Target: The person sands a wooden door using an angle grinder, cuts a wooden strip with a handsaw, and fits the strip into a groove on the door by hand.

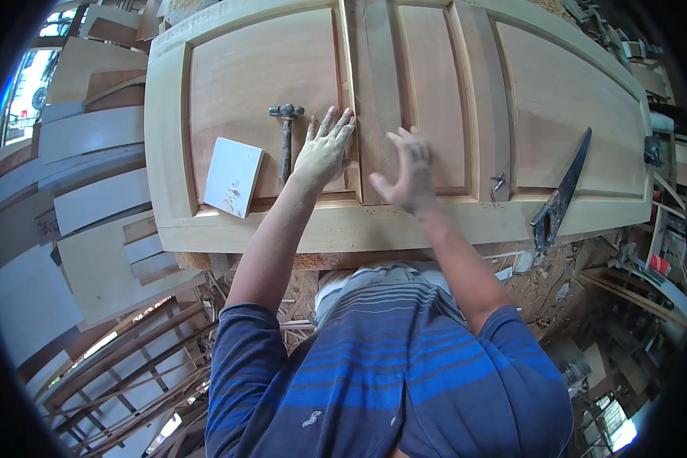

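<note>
A pale wooden panelled door (374, 217) lies flat in front of me. My left hand (325, 149) is spread at the right edge of its left panel, fingertips by a thin upright strip of moulding (349, 69). Just right of that strip, my right hand (409, 168) is over the wide middle board, fingers apart and somewhat blurred; whether it touches the wood I cannot tell. Neither hand holds anything. A hammer (286, 137) lies left of my left hand, beside a white square block (233, 177) with small bits on top.
A handsaw (565, 191) lies across the door's right part, its handle over the near edge. Small metal pieces (498, 183) lie on the frame. Boards (91, 137) are stacked at the left. A dark lump (652, 150) sits at the door's right end.
</note>
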Tool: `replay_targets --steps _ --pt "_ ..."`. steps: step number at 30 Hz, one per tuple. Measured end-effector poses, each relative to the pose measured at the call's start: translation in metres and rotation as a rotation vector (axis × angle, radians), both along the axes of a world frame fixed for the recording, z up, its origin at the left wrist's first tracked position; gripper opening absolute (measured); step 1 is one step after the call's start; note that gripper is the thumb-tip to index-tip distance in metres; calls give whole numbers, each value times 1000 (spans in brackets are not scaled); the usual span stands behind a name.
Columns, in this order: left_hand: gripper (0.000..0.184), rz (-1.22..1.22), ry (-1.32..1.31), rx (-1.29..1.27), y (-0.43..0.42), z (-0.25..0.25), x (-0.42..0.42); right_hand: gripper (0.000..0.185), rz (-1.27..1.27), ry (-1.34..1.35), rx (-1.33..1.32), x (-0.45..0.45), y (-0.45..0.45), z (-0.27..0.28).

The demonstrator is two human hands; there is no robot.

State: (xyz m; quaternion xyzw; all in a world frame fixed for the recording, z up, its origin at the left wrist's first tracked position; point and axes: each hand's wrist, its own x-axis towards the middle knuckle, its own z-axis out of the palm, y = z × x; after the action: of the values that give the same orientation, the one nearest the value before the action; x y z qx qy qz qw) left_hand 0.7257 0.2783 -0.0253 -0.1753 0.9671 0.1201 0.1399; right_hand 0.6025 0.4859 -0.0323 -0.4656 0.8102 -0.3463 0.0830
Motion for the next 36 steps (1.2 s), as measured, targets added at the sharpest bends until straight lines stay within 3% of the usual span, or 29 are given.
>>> replay_targets --steps 4,17,20,23,24,26,28,30,33,36 --pt "96 -3 58 -3 -2 -2 3 118 70 -92 200 29 -34 -10" --pt "93 3 121 47 -3 -7 5 118 107 15 348 29 -39 -16" --pt "96 -26 76 29 -5 -5 3 107 94 -9 229 26 -37 -14" --pt "100 -35 94 31 -7 -6 5 84 50 -79 104 -1 -51 -6" --pt "100 -38 102 20 -6 -10 6 57 -25 -39 -84 -15 -71 -10" --pt "100 -44 94 24 -6 -10 7 42 -188 -61 -58 -41 -121 -1" --pt "99 -37 70 61 -5 -7 6 36 -235 -49 -145 -74 -178 -14" --pt "97 -38 47 88 -9 -3 3 36 -297 -43 -56 -100 -226 -18" --pt "98 -41 77 110 -11 -4 5 40 -355 5 95 -125 -271 -18" --pt "97 -42 48 124 -13 2 4 39 -401 96 86 -131 -284 -32"
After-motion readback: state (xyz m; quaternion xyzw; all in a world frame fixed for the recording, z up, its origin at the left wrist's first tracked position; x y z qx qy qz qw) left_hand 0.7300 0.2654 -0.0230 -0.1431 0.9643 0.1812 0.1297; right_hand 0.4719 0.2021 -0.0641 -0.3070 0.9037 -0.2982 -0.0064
